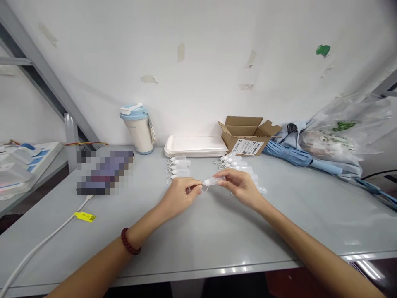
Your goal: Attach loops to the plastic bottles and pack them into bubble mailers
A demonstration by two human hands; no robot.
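My right hand [240,186] pinches a small clear plastic bottle [213,181] over the grey table [217,231]. My left hand [180,196] has its fingers closed at the bottle's white cap end, on the cap or its thin loop. A neat row of similar small bottles [179,166] lies just beyond my left hand. Another group of small bottles [238,164] lies behind my right hand.
A blue and white tumbler [138,129] stands at the back left. White trays [195,146] are stacked by the wall, next to an open cardboard box [248,134]. A blue umbrella [310,159] and plastic bag [344,132] lie right. A white cable [46,242] runs left.
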